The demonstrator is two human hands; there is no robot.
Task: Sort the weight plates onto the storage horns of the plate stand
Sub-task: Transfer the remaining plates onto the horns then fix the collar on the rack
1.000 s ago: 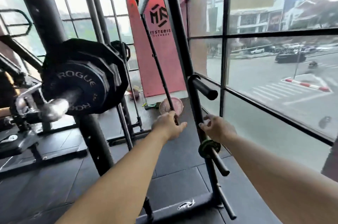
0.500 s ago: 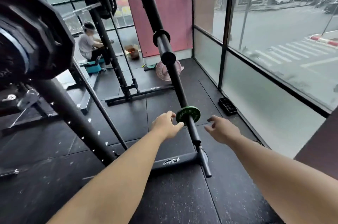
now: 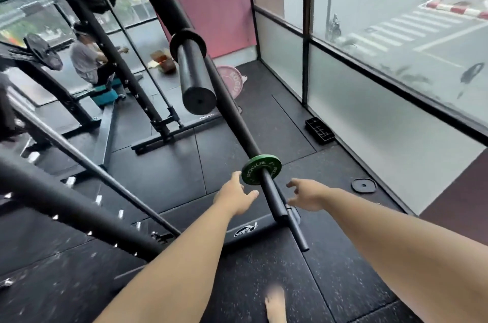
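The left hand [image 3: 235, 197] is reaching forward with its fingers [image 3: 237, 180] loosely extended and gripping nothing. The right hand [image 3: 307, 196] is hovering opposite it, its fingers [image 3: 293, 184] spread and slightly curved, also holding nothing.

The green plate [image 3: 261, 169] is sitting on the lower horn [image 3: 276, 200] of the plate stand [image 3: 229, 108], just ahead of the fingertips and between the two hands. The left fingers are lying just beside the plate's left rim; whether they are touching it cannot be told. The right fingers are hanging apart from the plate, to the right of the horn, which is running down between the two hands.

Well ahead of the fingers and above them, the upper horn [image 3: 196, 77] is projecting toward the camera. A small black plate [image 3: 364, 185] is lying flat on the floor [image 3: 163, 174], to the right of the right fingers and apart from them. A pink plate [image 3: 232, 82] is standing on edge far ahead of the fingers, partly hidden behind the stand's upright. A black tray [image 3: 319, 130] is lying ahead and to the right of the right fingers, near the window wall. A bare foot [image 3: 276, 307], blurred, is showing behind both hands at the lower edge. A seated person [image 3: 87, 58] is visible far ahead and to the left of the left fingers.
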